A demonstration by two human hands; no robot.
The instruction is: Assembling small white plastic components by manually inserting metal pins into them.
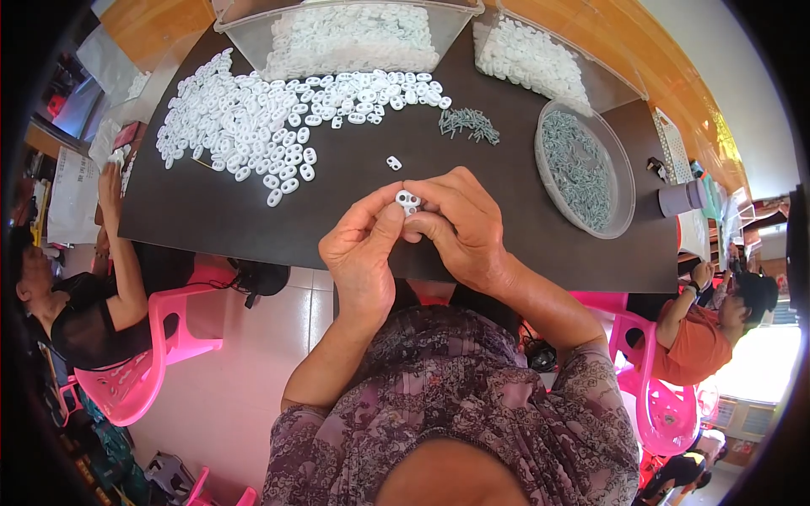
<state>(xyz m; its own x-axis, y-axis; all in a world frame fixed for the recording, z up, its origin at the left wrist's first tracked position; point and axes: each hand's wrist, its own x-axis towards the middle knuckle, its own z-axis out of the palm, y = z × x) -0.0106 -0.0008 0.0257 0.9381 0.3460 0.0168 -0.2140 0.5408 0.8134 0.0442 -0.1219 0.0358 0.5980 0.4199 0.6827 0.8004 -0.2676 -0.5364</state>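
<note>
My left hand [361,253] and my right hand [467,226] meet above the near part of the dark table [253,215]. Between their fingertips they pinch small white plastic two-hole pieces [408,199]. How many pieces are in the grip I cannot tell, since the fingers cover part of them. Just beyond the fingers, one loose white two-hole piece [394,163] lies on the tabletop. A wide heap of similar white pieces [236,118] spreads over the far left. A small pile of grey-green screws [469,126] lies at the far middle.
Two clear bins of white pieces stand at the back, one in the middle [245,38] and one to the right [607,72]. A round clear tray [626,190] holds more screws. Beside it lies a grey-purple cup [682,199]. People sit at left [84,312] and right [704,341].
</note>
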